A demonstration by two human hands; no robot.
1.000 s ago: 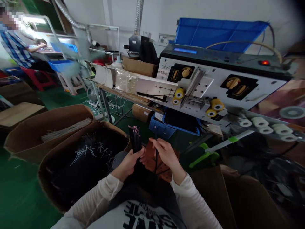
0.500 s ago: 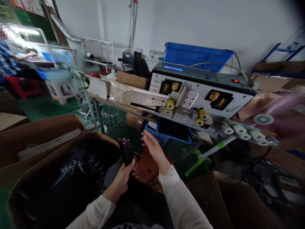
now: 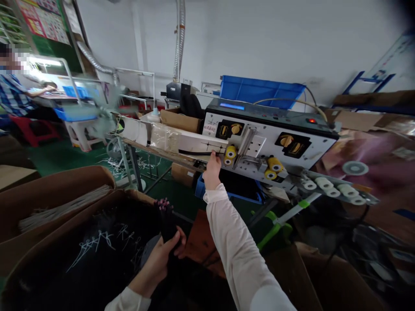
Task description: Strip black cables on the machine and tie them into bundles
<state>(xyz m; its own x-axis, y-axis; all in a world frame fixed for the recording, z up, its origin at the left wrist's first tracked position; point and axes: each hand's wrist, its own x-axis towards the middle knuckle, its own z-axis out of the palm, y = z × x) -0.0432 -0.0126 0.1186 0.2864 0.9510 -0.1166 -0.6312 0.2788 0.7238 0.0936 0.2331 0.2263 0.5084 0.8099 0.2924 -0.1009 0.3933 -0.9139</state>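
Observation:
My left hand (image 3: 164,255) is closed around a bundle of black cables (image 3: 166,218) with pinkish cut ends, held upright over my lap. My right arm is stretched forward and my right hand (image 3: 212,166) reaches the white output tray (image 3: 181,140) of the cable cutting machine (image 3: 275,138). Its fingers close on a black cable (image 3: 197,153) lying in that tray, just left of the yellow rollers (image 3: 231,154).
A cardboard box (image 3: 84,242) of black cables with white ties sits at my lower left, another box of pale strips behind it. Blue bins stand behind and under the machine. A person in a checked shirt works at a far-left bench. Brown cardboard boxes lie at lower right.
My right hand left the bundle, rose and stretched forward to the machine's tray, where it now grips a black cable. My left hand kept the bundle and sank slightly.

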